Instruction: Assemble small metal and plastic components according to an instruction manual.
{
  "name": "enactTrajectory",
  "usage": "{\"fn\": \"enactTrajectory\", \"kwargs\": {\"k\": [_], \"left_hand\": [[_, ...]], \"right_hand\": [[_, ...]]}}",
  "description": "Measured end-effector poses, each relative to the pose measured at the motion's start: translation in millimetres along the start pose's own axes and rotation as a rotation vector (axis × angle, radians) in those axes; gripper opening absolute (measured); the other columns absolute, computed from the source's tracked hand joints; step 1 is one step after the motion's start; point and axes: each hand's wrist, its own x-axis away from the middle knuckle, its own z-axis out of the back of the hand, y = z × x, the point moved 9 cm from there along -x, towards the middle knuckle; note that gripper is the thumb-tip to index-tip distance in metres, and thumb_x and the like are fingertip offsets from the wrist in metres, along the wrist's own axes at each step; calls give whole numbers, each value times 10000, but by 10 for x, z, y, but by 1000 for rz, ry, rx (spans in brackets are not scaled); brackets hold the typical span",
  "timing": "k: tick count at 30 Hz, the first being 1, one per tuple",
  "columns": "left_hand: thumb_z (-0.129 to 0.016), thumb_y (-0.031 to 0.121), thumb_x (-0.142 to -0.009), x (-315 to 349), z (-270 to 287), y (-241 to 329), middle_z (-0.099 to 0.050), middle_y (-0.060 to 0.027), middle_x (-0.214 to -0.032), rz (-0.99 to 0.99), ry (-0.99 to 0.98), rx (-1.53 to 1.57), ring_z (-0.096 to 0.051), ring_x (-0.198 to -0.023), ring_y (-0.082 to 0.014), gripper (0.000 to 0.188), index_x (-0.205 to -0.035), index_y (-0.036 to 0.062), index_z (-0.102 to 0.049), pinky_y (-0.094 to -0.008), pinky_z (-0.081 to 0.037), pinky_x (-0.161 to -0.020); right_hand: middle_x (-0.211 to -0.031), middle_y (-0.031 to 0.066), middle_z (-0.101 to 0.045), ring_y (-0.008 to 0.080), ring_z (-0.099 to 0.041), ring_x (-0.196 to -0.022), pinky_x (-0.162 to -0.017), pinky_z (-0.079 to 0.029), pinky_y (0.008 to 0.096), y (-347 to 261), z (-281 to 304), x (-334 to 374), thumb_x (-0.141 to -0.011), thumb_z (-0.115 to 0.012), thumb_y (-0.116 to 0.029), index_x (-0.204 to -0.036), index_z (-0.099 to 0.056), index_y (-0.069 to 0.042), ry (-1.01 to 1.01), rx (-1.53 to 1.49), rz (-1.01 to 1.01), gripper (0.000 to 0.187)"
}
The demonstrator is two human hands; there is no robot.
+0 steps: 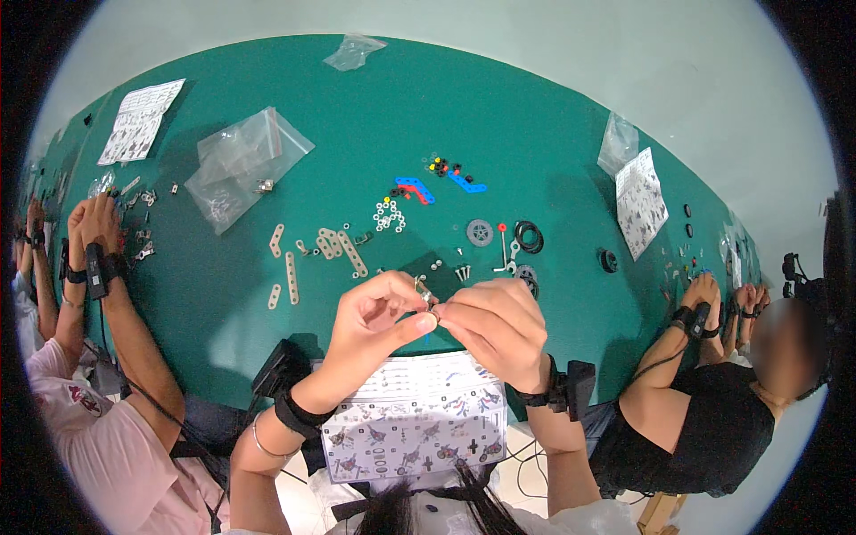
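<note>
Both hands meet just above the near edge of the green table. My left hand [379,319] pinches a small metal assembly [425,297] between thumb and fingers. My right hand [496,328] grips the same assembly from the other side with its fingertips. A bit of blue shows below the fingertips; the exact shape of the piece is mostly hidden. Just beyond the hands lie a few screws [463,273]. An instruction sheet [415,419] with printed assembly drawings lies beneath my wrists, at the table's near edge.
Beige perforated strips [292,278] lie left of my hands, white nuts [390,215] and blue plates [467,182] beyond. Grey wheels [480,233], black tyres [530,237] and a small wrench [513,255] sit right. Plastic bags [245,160] lie far left. People work on both sides.
</note>
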Motion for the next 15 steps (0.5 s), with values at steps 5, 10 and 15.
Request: {"fn": "enactTrajectory", "kwargs": {"k": [5, 10, 15], "left_hand": [[-727, -2, -849, -3, 30, -109, -619, -40, -971, 94, 38, 114, -585, -932, -97, 135, -943, 2, -631, -251, -456, -844], [-734, -10, -836, -26, 0, -49, -626, -53, -968, 10, 24, 73, -588, -935, -111, 138, -945, -2, -649, -268, -455, -858], [-739, -34, -815, -8, 16, -30, -634, -82, -980, -27, 38, 35, -592, -957, -136, 154, -941, -8, -655, -288, -454, -868]], "right_hand": [[-919, 79, -668, 247, -627, -822, -698, -511, 341, -15, -34, 0, -678, -776, -25, -944, -692, -14, -12, 57, 46, 279], [-911, 83, -665, 253, -630, -805, -697, -511, 348, -17, -19, 25, -668, -776, -3, -943, -691, -12, 45, 56, 31, 288], [-891, 80, -661, 257, -630, -795, -699, -511, 352, -46, -12, 16, -657, -781, 20, -932, -690, -13, 114, 42, -3, 291]]}}
